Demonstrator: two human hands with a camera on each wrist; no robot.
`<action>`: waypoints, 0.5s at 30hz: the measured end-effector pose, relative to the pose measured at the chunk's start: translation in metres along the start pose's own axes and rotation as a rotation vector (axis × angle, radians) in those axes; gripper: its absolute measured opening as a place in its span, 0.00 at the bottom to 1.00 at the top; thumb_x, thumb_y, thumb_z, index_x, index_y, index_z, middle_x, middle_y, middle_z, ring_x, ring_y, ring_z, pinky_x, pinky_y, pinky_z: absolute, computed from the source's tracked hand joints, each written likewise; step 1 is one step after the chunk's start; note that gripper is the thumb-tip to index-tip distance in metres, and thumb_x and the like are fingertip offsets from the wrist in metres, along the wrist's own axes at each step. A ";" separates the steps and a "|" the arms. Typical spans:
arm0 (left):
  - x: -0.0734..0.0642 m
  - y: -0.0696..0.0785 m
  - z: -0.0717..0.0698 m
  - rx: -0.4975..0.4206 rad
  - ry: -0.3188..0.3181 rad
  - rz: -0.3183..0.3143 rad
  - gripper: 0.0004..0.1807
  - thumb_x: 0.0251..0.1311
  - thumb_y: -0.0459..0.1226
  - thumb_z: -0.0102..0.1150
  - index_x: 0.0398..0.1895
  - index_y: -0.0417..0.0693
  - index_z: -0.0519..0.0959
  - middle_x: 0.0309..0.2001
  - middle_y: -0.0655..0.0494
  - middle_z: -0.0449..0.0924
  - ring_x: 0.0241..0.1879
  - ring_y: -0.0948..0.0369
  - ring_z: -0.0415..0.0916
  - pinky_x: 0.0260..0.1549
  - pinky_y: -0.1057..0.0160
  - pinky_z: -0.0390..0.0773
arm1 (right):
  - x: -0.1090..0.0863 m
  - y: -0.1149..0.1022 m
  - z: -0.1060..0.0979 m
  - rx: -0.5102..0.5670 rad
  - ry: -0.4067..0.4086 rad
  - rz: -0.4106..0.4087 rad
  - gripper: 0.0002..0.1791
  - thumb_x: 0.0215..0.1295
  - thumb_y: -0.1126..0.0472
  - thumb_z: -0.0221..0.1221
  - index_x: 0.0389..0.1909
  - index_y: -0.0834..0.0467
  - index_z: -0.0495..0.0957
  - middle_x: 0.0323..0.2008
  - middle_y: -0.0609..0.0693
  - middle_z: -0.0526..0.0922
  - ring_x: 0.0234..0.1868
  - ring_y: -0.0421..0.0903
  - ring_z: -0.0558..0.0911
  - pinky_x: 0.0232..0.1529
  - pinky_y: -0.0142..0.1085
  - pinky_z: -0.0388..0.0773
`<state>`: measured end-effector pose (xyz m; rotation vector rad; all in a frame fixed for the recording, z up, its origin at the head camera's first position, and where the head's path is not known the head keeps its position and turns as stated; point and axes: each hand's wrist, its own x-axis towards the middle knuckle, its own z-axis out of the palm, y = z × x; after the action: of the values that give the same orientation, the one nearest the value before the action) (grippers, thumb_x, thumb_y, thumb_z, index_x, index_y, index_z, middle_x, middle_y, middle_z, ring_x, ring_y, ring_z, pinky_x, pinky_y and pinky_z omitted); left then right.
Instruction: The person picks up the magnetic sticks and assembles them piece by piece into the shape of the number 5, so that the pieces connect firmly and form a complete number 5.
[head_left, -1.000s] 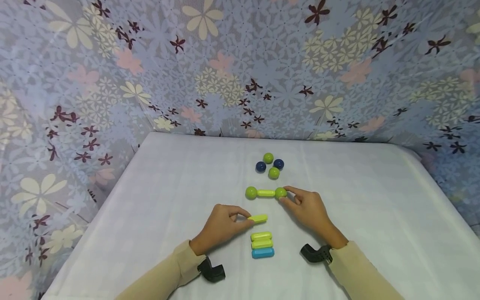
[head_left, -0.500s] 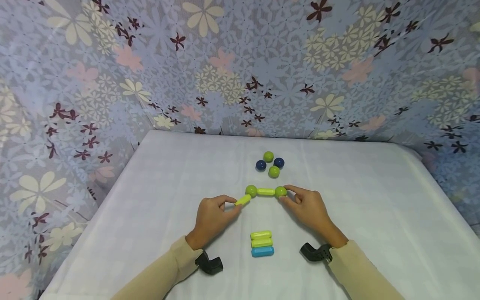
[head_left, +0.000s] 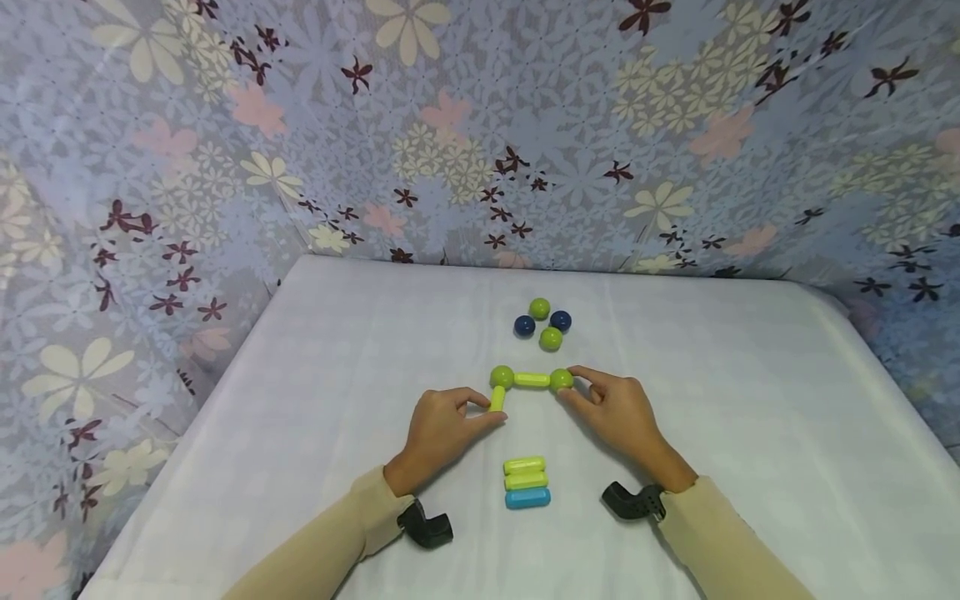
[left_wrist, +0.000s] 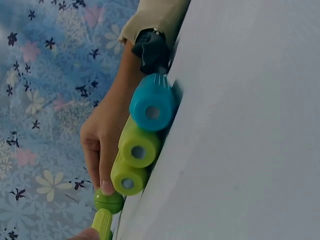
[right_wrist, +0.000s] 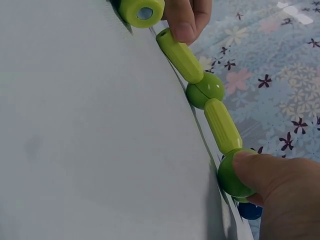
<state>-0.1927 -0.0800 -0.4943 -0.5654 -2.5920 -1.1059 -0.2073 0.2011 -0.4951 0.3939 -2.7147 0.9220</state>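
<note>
My left hand [head_left: 447,427] pinches a short yellow-green magnetic rod [head_left: 497,398] between thumb and fingertips. The rod's far end touches the left green ball [head_left: 502,377]. A second yellow-green rod [head_left: 532,380] lies crosswise between that ball and the right green ball [head_left: 561,380]. My right hand [head_left: 618,414] grips this right ball between thumb and forefinger. In the right wrist view the held rod [right_wrist: 181,56], left ball [right_wrist: 205,90], crosswise rod [right_wrist: 223,126] and gripped ball [right_wrist: 234,175] form a bent chain.
Nearer me, two yellow-green rods [head_left: 526,473] and a blue rod [head_left: 528,498] lie side by side on the white cloth [head_left: 337,350]. Beyond the chain sit two green balls [head_left: 551,338] and two dark blue balls [head_left: 524,326]. A flowered curtain [head_left: 450,125] hangs behind.
My left hand has carried its rod from above the loose rods to the left ball, then swung its near end rightward, toward me. My right hand keeps its grip on the right ball.
</note>
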 end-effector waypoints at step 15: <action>0.006 0.000 0.004 -0.019 -0.010 0.068 0.16 0.55 0.49 0.77 0.37 0.48 0.91 0.12 0.71 0.56 0.15 0.74 0.50 0.16 0.71 0.53 | 0.001 -0.003 -0.001 -0.012 -0.001 0.002 0.21 0.64 0.51 0.71 0.54 0.57 0.86 0.11 0.39 0.62 0.15 0.37 0.59 0.18 0.32 0.56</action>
<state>-0.1986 -0.0755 -0.4942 -0.6591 -2.5529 -1.1104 -0.2074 0.1997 -0.4921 0.3897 -2.7201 0.9059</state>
